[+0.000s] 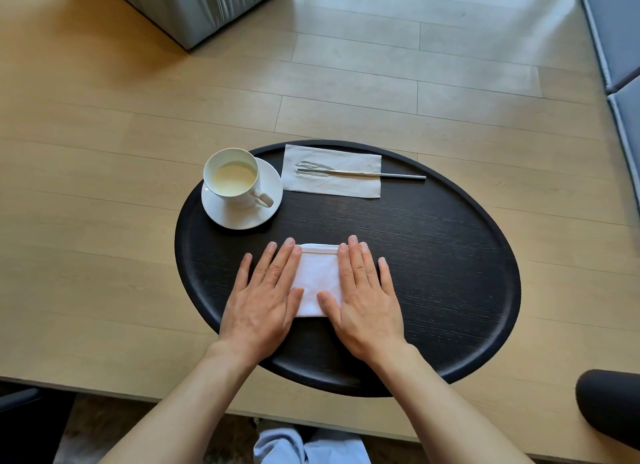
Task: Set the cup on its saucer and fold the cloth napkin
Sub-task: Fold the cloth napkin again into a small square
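Note:
A white cup holding a pale milky drink stands on its white saucer at the far left of a black oval tray. Its handle points toward the near right. A white cloth napkin lies folded into a small rectangle on the near part of the tray. My left hand lies flat on the napkin's left edge, fingers spread. My right hand lies flat on its right edge. Both palms press down, and neither hand grips anything.
A paper napkin lies at the tray's far edge with a pair of metal chopsticks across it, tips pointing left. The tray sits on a light wooden table. A grey cushioned seat stands beyond, and blue cushions are at the right.

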